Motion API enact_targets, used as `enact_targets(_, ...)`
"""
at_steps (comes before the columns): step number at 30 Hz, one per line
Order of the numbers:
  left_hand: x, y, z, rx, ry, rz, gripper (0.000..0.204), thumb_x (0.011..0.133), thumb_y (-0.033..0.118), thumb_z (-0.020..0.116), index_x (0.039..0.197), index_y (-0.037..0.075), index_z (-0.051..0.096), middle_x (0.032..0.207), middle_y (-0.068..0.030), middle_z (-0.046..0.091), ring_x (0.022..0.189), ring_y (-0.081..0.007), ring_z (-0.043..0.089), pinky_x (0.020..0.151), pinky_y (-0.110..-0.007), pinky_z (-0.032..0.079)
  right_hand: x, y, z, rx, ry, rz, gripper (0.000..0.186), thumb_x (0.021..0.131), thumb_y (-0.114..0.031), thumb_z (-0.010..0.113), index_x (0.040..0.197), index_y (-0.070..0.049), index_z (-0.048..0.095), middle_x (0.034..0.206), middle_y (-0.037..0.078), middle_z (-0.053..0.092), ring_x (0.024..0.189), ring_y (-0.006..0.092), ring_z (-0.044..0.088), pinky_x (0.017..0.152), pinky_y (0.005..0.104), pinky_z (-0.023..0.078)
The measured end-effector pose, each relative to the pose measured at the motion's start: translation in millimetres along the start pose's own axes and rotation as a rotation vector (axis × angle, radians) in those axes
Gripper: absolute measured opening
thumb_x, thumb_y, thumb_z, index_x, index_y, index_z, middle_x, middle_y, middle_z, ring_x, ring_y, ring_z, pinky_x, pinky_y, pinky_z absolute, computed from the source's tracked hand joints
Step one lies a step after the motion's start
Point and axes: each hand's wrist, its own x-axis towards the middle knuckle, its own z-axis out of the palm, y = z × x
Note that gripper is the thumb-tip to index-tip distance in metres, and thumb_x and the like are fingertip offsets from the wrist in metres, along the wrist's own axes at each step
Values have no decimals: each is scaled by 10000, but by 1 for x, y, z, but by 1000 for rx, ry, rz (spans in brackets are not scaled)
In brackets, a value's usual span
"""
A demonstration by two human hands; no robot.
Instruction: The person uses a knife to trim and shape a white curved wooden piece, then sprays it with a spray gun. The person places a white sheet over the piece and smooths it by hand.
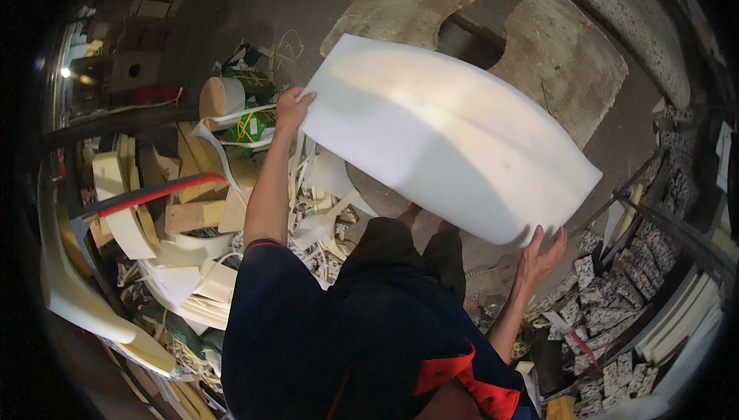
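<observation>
A broad white foam slab (431,127) with a curved lower edge lies tilted in front of me, above the floor. My left hand (292,108) is closed on its left edge, thumb on top and the other fingers partly hidden under it. At the lower right edge, my right hand (541,254) has its fingers stretched and apart, fingertips touching the foam. Whether that hand bears any of the weight, I cannot tell. Light falls across the slab's upper part, with shadow over the rest.
Beyond the slab lies a worn board (573,58) with a cut-out. Foam offcuts (185,274) heap on my left, near a red-covered bar (162,193) and a round foam block (223,100). Speckled foam pieces (608,297) pile on my right beside a dark metal frame (677,231).
</observation>
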Motion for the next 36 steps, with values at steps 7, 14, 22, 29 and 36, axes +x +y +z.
enact_targets(7, 10, -17, 5, -36, -21, 21, 302, 840, 265, 753, 1007, 15, 727, 906, -111, 733, 797, -189, 677, 750, -331, 513, 8, -23, 5, -127, 10, -187, 584, 952, -318, 660, 1389, 33, 499, 1468, 245, 439, 1362, 373, 421, 1088, 488, 376)
enact_targets(14, 1, -8, 4, -188, -98, -36, 329, 852, 264, 754, 1046, 3, 704, 900, -99, 732, 801, -161, 668, 735, -322, 514, 7, -57, 25, -274, -35, -345, 535, 955, -282, 653, 1370, 27, 518, 1443, 260, 470, 1361, 397, 432, 1110, 491, 359)
enact_targets(22, 14, -18, 8, -395, -273, -81, 275, 921, 229, 709, 1065, -4, 692, 918, -56, 721, 782, -115, 652, 705, -280, 514, -9, -90, 38, -225, -53, -432, 521, 911, -193, 687, 1348, 36, 521, 1405, 298, 485, 1344, 432, 438, 1097, 497, 383)
enact_targets(29, 19, 15, 4, -359, -328, -76, 352, 906, 299, 740, 1060, -10, 675, 882, -66, 712, 749, -124, 659, 681, -285, 519, -20, -99, 48, -260, -80, -569, 544, 850, -127, 730, 1332, 27, 533, 1370, 325, 501, 1285, 458, 484, 1061, 503, 417)
enact_targets(36, 33, 24, 12, -244, -265, 68, 348, 889, 325, 746, 1009, 3, 688, 854, -47, 692, 729, -115, 622, 651, -286, 491, -35, -119, 65, -290, -154, -596, 523, 887, -184, 708, 1330, 36, 537, 1379, 303, 511, 1306, 436, 477, 1079, 497, 405)
